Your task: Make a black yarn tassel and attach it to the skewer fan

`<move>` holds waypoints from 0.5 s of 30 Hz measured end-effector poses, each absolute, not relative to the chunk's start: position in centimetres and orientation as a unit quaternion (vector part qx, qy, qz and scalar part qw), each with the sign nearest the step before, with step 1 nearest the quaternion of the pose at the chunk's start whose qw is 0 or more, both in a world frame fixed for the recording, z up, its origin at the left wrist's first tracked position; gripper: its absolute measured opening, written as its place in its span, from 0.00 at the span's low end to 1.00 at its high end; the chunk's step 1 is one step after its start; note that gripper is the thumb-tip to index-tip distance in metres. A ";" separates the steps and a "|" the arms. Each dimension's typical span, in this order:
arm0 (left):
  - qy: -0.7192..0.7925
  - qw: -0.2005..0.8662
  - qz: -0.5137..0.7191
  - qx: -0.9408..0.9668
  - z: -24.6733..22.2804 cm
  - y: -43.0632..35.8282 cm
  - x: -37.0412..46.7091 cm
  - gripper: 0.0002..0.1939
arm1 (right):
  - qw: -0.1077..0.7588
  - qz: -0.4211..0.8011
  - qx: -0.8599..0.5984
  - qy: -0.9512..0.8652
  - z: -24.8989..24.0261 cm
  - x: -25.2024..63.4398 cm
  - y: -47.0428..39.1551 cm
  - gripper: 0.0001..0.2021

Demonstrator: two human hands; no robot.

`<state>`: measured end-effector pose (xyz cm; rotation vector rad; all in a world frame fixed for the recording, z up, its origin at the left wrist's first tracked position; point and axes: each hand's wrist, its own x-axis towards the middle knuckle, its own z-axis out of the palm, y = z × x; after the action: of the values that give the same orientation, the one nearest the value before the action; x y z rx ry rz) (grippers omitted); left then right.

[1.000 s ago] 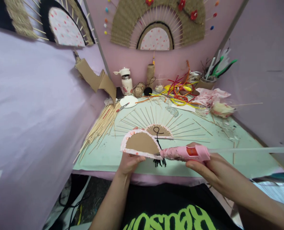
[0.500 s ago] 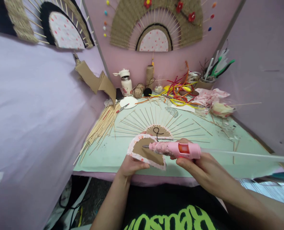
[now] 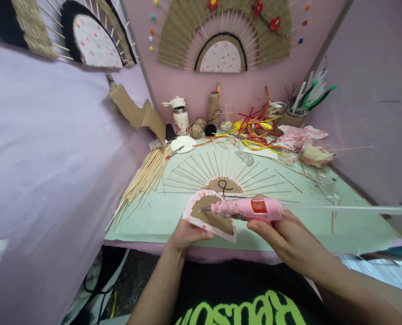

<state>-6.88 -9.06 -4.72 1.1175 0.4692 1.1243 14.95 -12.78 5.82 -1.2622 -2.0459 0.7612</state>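
"Biggest first: the counter (image 3: pixel 147 221) stretches out before you, with that stick fan (image 3: pixel 235 186) spread flat across its middle, just beyond your hands."

"And the bundle of sticks (image 3: pixel 142 180) sits over on the left, well apart from the action. Now the glue gun (image 3: pixel 245 210)! Your right hand (image 3: pixel 285 234) has its fingers wrapped round the body, nozzle aimed left; how hard they squeeze, we can't tell."

"That clear glue stick (image 3: pixel 339 209) trails far right, mind. Snag it, and the nozzle could swing off line."

"Down to the half-round panel (image 3: pixel 214 221), tilted in the air over the near part of the counter. Your left hand (image 3: pixel 189 234) has its fingers closed on the left end, thumb along the near edge. A loose pinch could let it twist."

"Smaller now: the black cord (image 3: pixel 223 189), looped by the fan's base. Dripping glue could stick it down."

"Smallest, the nozzle (image 3: pixel 206 209), right by the card face; touching or not, we can't say. It's probably hot, so a slip could burn you."
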 end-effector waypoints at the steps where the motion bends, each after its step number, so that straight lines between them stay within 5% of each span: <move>1: 0.209 0.675 0.501 0.499 -4.8 -9.0 -6.9 0.55 | 0.305 0.274 -0.479 -0.776 5.8 15.0 -12.7 0.17; 15: 0.235 0.657 0.523 0.490 -5.7 -9.1 -7.2 0.56 | 0.264 0.249 -0.544 -0.756 4.8 17.3 -12.6 0.18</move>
<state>-7.17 -9.11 -5.65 1.1091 0.5317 1.1850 17.27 -12.62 4.81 -1.4711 -2.0448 0.6734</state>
